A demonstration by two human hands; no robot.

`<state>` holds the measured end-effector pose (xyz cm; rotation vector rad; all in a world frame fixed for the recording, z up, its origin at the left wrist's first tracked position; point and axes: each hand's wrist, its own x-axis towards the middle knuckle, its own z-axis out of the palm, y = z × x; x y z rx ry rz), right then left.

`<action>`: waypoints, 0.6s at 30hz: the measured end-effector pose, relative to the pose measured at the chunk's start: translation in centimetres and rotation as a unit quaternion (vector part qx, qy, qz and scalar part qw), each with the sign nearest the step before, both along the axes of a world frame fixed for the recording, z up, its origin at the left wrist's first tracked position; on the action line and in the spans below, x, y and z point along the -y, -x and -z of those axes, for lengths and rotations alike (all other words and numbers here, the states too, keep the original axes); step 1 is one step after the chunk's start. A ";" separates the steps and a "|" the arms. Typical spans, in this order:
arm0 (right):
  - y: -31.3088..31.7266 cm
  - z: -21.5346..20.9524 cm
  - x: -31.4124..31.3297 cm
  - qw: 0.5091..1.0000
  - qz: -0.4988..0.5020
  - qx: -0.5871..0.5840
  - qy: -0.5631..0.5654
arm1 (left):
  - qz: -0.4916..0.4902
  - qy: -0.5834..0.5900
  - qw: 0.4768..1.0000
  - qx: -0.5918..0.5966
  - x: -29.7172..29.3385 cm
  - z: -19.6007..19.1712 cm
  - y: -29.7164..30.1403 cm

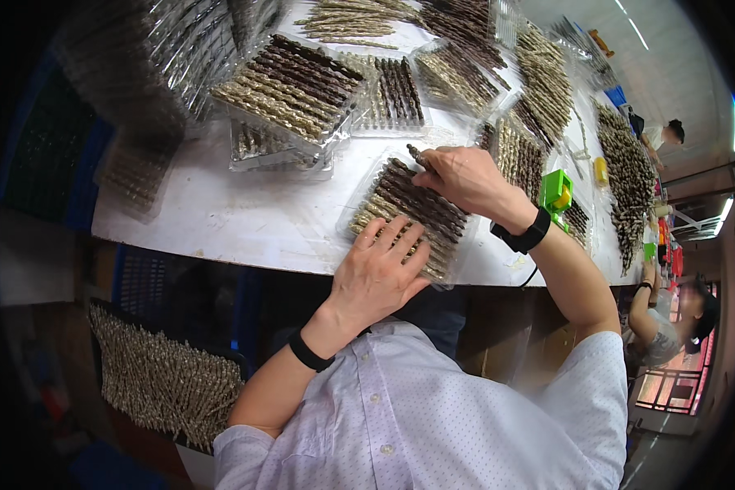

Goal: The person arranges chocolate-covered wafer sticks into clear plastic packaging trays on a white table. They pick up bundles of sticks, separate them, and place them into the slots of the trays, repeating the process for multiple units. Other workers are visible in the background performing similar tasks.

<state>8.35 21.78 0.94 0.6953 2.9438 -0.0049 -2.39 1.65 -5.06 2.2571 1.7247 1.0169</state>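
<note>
A clear plastic tray (345,219) lies near the table's front edge, filled with a row of thin twisted sticks (423,211), dark brown at the far side and paler gold nearer me. My left hand (377,265) rests on the near gold sticks with its fingers spread flat. Over the far right part of the tray, my right hand (468,180) pinches a dark twisted stick (416,155), whose end juts out past the fingertips. The rest of that stick is hidden under the hand.
Filled trays (290,90) are stacked beyond to the left, beside tall piles of empty clear trays (192,57). Loose gold sticks (545,82) and dark sticks (626,180) lie in heaps to the right. A green tape dispenser (556,192) stands close by my right forearm. A crate of sticks (167,376) sits lower left; other people work at right.
</note>
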 end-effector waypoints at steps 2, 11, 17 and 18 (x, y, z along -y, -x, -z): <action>-0.3 0.7 0.2 1.000 -0.016 -0.010 -0.018 | 0.001 -0.002 1.000 0.001 -0.1 0.1 0.0; 0.2 -0.3 0.9 0.996 0.013 -0.085 -0.009 | -0.003 0.003 1.000 -0.010 0.4 0.0 0.0; 0.0 -0.5 0.1 0.994 0.100 -0.020 0.042 | 0.000 0.008 1.000 -0.027 -0.1 -0.2 -0.3; 0.1 -0.9 0.3 0.992 0.103 -0.031 0.060 | 0.006 0.011 0.999 -0.033 -0.1 -0.4 -0.3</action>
